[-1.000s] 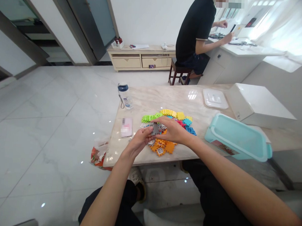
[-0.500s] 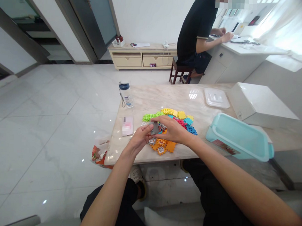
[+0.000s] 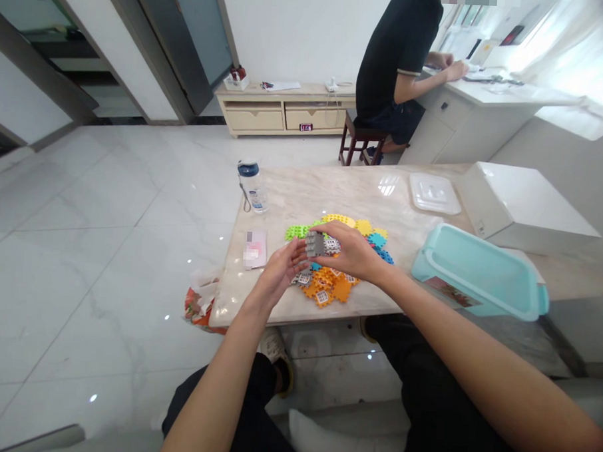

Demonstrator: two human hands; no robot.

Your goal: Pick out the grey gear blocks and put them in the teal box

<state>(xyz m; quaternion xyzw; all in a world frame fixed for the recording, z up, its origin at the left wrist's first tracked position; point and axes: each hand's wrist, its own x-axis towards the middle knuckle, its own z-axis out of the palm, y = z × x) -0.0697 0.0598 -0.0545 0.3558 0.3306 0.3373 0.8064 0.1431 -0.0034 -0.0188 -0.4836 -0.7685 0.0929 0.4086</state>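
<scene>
The right hand (image 3: 353,253) pinches a grey notched plastic tile (image 3: 315,244) narrowly, its squarish form showing no clear long axis. The tile sits between the hands, nearer the right. The half-curled left hand (image 3: 280,273) is just beside it; contact is unclear. Bright interlocking tiles (image 3: 329,288) lie below on a polished marble tabletop (image 3: 302,199).

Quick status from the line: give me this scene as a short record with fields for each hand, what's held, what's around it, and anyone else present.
left hand: fingers against gray tile
right hand: gripping gray tile from above
pile: colored plastic tiles beneath the hands, on marble table
nearby: bottle, card, teal tub, white lid, white box
other person: co-worker seated at desk
</scene>
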